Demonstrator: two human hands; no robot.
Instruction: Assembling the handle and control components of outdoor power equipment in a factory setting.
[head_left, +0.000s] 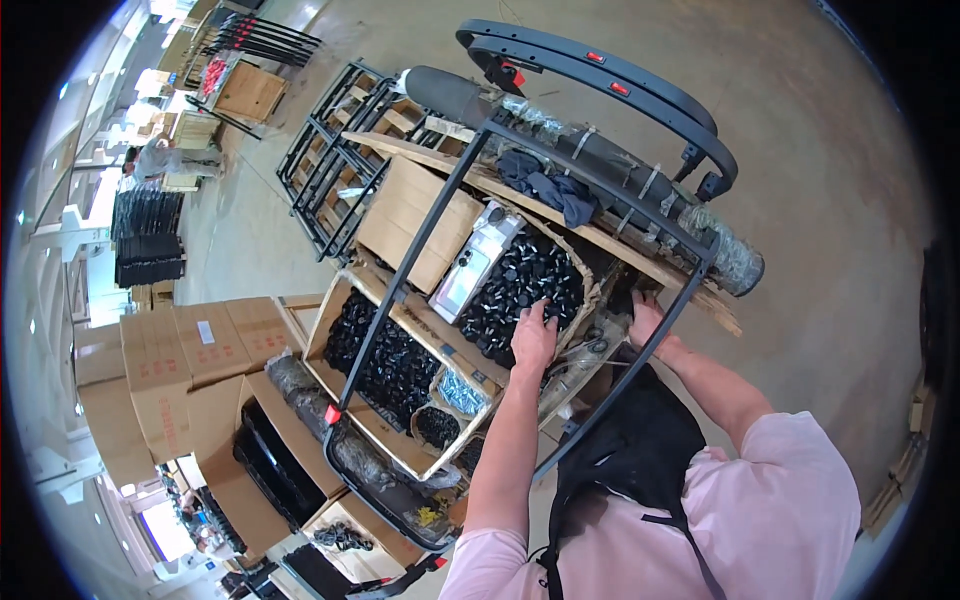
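Observation:
My left hand (pixel 535 338) is at the near edge of a cardboard box (pixel 592 290) full of small black parts (pixel 515 285). Its fingers are bent in against the parts, and anything between them is too small to make out. My right hand (pixel 647 318) reaches just right of this box, beside a dark space under a wooden plank (pixel 650 262). Its fingertips are partly hidden there. A black tubular metal frame (pixel 403 270) lies across the workstation, with one bar passing just below both hands.
A second box (pixel 343 283) holds more black parts and small tubs of silvery screws (pixel 460 392). A device with a screen (pixel 478 262) stands between the boxes. Padded rolls (pixel 640 180) support the frame. A curved black bar (pixel 600 70) lies beyond. Cartons (pixel 200 350) are stacked left.

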